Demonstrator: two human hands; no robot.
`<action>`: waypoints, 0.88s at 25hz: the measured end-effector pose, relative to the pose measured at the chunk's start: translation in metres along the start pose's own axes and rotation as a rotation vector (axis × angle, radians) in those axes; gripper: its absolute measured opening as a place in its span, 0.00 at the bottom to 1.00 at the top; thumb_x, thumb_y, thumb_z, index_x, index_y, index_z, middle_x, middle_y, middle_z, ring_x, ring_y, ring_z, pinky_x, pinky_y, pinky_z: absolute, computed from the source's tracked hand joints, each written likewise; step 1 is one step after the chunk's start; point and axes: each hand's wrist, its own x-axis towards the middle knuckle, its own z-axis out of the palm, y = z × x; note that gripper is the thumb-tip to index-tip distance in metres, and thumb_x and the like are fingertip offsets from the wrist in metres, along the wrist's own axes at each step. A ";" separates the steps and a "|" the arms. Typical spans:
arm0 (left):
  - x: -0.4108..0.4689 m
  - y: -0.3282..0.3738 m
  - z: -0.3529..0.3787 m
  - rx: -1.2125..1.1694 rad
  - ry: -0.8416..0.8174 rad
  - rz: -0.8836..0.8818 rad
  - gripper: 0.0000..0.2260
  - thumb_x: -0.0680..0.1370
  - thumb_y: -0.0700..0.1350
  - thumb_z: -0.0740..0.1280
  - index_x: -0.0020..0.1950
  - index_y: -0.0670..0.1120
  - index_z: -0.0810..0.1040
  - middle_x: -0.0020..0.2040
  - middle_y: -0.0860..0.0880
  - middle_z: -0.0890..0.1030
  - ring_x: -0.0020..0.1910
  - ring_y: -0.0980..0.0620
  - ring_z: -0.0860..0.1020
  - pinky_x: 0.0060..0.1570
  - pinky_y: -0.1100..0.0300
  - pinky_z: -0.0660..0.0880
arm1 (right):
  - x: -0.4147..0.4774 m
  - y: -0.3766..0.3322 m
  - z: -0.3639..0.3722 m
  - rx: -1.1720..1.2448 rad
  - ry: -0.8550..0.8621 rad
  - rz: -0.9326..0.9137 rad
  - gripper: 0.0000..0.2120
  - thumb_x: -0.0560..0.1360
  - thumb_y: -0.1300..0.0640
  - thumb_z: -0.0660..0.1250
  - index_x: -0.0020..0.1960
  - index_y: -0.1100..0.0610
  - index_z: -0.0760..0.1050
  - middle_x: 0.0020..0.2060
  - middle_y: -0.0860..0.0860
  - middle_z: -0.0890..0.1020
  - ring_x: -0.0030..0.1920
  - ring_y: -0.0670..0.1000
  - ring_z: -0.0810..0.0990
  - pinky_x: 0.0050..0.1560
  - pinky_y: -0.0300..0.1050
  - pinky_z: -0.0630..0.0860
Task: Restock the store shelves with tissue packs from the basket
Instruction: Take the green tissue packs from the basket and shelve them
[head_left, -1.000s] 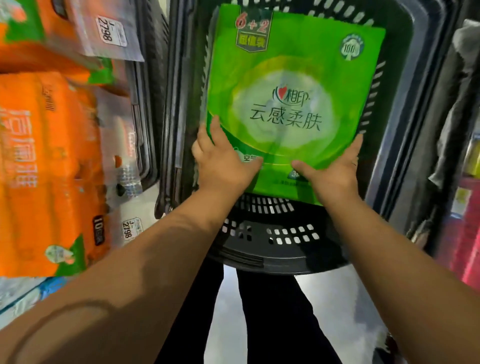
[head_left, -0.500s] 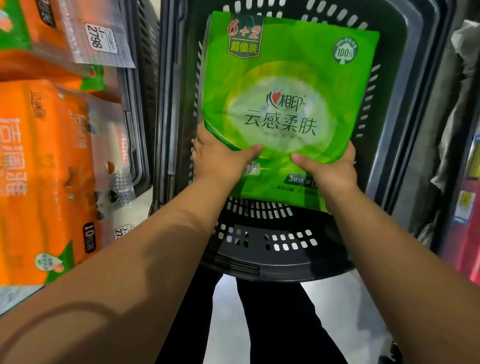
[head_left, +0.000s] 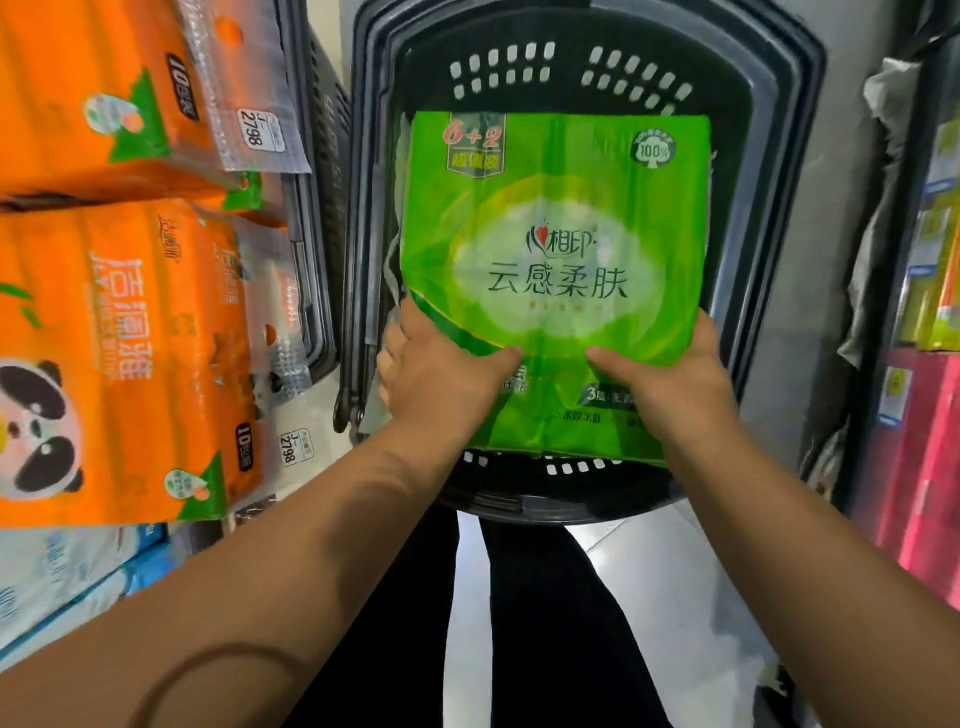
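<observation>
A: Which step is this?

B: The pick-up, I'd judge. Left of the basket stand orange tissue packs, stacked one above another. Over the basket's left side, the left hand grips the green tissue pack at its near left corner. The thumb lies on the printed face and the fingers curl behind.

A: And the pack itself?

B: It faces the camera over the basket's opening, with its near edge across the basket's near rim. Whether it hangs free or rests on the basket's bottom I cannot tell. Over the basket's right side, the right hand clamps the near right corner the same way, thumb on top.

A: Right of the basket?

B: Red and yellow goods, too blurred to name.

A: What does the next move call for?

B: Probably lifting the pack clear of the basket's rim, both hands level, then turning toward a shelf. No free slot shows from here, since the orange packs left of the basket fill what is visible. So the person must first find where green packs belong. The pack looks soft and may sag from a two-corner grip, so a hand underneath would help.
</observation>
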 end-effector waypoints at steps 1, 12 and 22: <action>-0.009 -0.004 -0.004 -0.019 0.012 0.021 0.47 0.65 0.59 0.77 0.76 0.47 0.56 0.73 0.45 0.63 0.72 0.41 0.62 0.70 0.43 0.62 | -0.012 -0.002 -0.006 -0.006 0.011 -0.021 0.47 0.61 0.42 0.80 0.73 0.43 0.58 0.62 0.46 0.77 0.61 0.54 0.75 0.62 0.56 0.73; -0.097 -0.084 -0.060 -0.191 0.143 -0.013 0.44 0.63 0.57 0.78 0.73 0.51 0.61 0.69 0.48 0.69 0.69 0.46 0.67 0.70 0.45 0.64 | -0.142 0.034 -0.011 0.109 -0.041 -0.061 0.46 0.62 0.50 0.81 0.72 0.43 0.58 0.57 0.42 0.75 0.57 0.48 0.76 0.55 0.42 0.71; -0.080 -0.115 -0.065 -0.003 0.143 -0.043 0.43 0.65 0.65 0.74 0.71 0.45 0.61 0.69 0.41 0.64 0.69 0.42 0.61 0.68 0.46 0.60 | -0.123 0.049 0.025 0.143 -0.173 0.061 0.37 0.63 0.47 0.78 0.64 0.50 0.60 0.56 0.48 0.75 0.55 0.51 0.76 0.57 0.46 0.72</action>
